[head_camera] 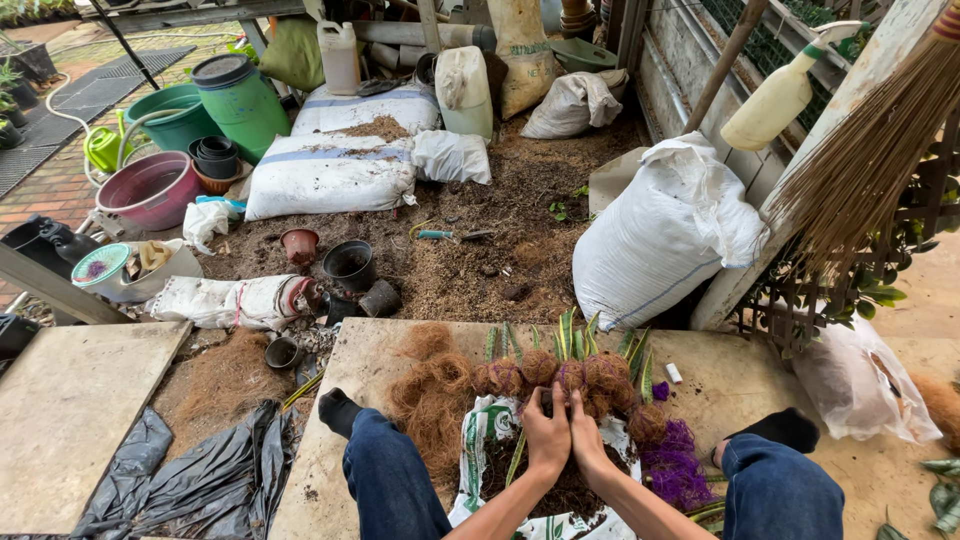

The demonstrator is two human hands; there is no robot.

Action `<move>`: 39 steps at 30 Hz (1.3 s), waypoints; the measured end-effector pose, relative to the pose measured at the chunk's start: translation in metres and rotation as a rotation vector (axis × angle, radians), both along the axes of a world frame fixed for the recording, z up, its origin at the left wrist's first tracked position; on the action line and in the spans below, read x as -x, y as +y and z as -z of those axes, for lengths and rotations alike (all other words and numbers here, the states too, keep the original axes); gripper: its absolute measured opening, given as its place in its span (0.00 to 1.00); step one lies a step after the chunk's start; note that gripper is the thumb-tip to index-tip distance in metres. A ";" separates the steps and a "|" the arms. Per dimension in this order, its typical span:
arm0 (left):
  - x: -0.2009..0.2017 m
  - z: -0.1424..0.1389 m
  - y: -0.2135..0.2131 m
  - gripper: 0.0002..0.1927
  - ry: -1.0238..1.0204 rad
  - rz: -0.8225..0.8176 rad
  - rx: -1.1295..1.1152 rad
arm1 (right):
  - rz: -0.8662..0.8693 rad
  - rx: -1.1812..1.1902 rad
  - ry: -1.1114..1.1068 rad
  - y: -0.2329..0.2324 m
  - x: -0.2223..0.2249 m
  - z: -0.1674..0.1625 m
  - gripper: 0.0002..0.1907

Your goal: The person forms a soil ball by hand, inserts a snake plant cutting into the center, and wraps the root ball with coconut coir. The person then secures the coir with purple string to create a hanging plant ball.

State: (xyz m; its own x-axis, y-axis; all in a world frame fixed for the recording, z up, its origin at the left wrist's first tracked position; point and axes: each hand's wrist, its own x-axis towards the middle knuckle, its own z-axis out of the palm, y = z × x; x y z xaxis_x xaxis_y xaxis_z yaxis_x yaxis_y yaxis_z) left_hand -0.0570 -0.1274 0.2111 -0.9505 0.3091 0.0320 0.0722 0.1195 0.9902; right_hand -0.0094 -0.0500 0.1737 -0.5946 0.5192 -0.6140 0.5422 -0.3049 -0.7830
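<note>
My left hand [545, 435] and my right hand [587, 440] are pressed together around a small fibre-wrapped plant ball that they mostly hide. They hover over an opened white bag of dark soil [480, 440] between my knees. Just beyond the hands stands a row of coir-wrapped plant balls with green striped leaves [560, 372]. A loose pile of brown coconut fibre [430, 395] lies to the left. Purple netting [675, 465] lies to the right of my right hand.
I sit on a pale slab [350, 400] with both legs spread. Ahead are white sacks [660, 235], black and terracotta pots [350, 265], green buckets [240, 100], a pink basin [150, 190], a broom [870, 150] and a spray bottle [780, 95]. Black plastic [190, 475] lies left.
</note>
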 end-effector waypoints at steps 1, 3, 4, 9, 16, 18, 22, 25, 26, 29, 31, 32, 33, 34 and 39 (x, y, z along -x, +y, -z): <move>0.000 0.004 0.001 0.38 0.116 -0.021 -0.025 | 0.010 0.010 -0.007 0.000 -0.001 0.000 0.45; 0.000 0.009 0.001 0.38 -0.061 0.030 -0.030 | 0.031 0.020 -0.012 0.000 -0.002 0.002 0.46; 0.000 0.010 0.000 0.39 -0.150 0.058 -0.034 | 0.041 0.023 -0.016 -0.001 -0.002 0.004 0.47; 0.001 -0.003 -0.001 0.35 -0.142 0.100 -0.035 | 0.133 0.135 0.034 -0.005 -0.003 0.008 0.44; 0.009 -0.021 -0.011 0.26 0.078 0.257 -0.070 | 0.119 0.357 -0.003 0.000 -0.004 -0.010 0.47; 0.010 -0.022 -0.016 0.25 0.021 0.271 -0.103 | 0.062 0.412 -0.004 0.002 -0.004 -0.010 0.50; 0.008 -0.023 -0.013 0.26 0.125 0.121 -0.142 | -0.049 0.232 0.013 0.006 0.000 0.000 0.50; 0.006 -0.022 -0.011 0.25 -0.250 0.034 -0.154 | -0.261 -0.112 0.072 0.003 -0.005 0.008 0.50; 0.006 -0.022 -0.011 0.24 -0.302 0.014 -0.131 | -0.266 -0.120 0.039 0.003 -0.004 0.009 0.50; 0.006 -0.019 -0.013 0.23 -0.393 -0.034 -0.108 | -0.268 -0.108 0.002 0.001 -0.003 0.005 0.52; 0.006 -0.018 -0.013 0.22 -0.368 -0.043 -0.159 | -0.246 -0.061 0.058 0.001 -0.003 0.001 0.55; 0.006 -0.017 -0.014 0.22 -0.322 -0.022 -0.168 | -0.237 -0.071 0.070 0.002 -0.003 -0.001 0.53; 0.007 -0.016 -0.013 0.23 -0.278 -0.003 -0.179 | -0.230 -0.081 0.081 0.002 -0.004 -0.002 0.52; 0.007 -0.015 -0.013 0.23 -0.234 0.014 -0.189 | -0.225 -0.090 0.091 0.002 -0.004 -0.003 0.50; 0.013 -0.014 -0.010 0.22 -0.282 0.047 -0.219 | -0.206 -0.312 -0.027 -0.001 -0.007 0.002 0.50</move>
State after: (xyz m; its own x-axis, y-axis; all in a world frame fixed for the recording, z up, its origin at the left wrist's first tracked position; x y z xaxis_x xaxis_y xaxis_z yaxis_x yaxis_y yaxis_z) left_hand -0.0703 -0.1377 0.2253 -0.9165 0.3671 -0.1589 -0.2069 -0.0950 0.9737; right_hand -0.0023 -0.0511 0.1721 -0.6921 0.5550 -0.4615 0.5887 0.0641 -0.8058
